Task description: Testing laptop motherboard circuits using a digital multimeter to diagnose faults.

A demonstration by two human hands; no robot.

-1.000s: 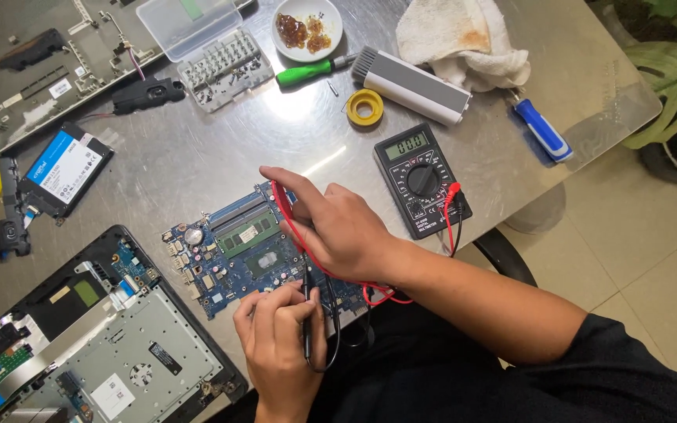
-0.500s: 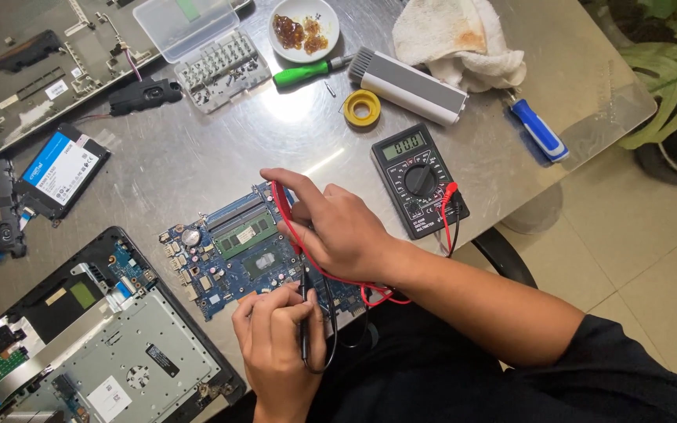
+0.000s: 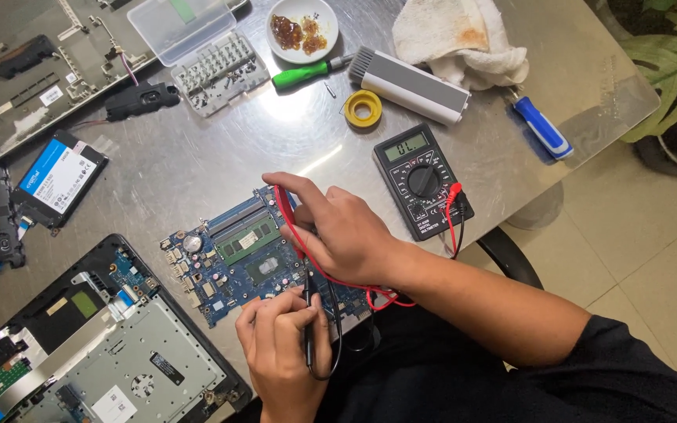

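Motherboard point(image 3: 237, 254) lies under right hand point(image 3: 338, 231), above left hand point(image 3: 280, 345).

Bare steel table point(image 3: 197, 176) lies open above the blue circuit board point(image 3: 233, 262); the black multimeter point(image 3: 421, 180) and its red lead point(image 3: 331, 274) block its right.

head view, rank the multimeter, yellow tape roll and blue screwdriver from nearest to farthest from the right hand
Measured from the right hand:
1. Multimeter, just beside it, toward the table edge.
2. Yellow tape roll, farther up the table.
3. Blue screwdriver, out near the far corner.
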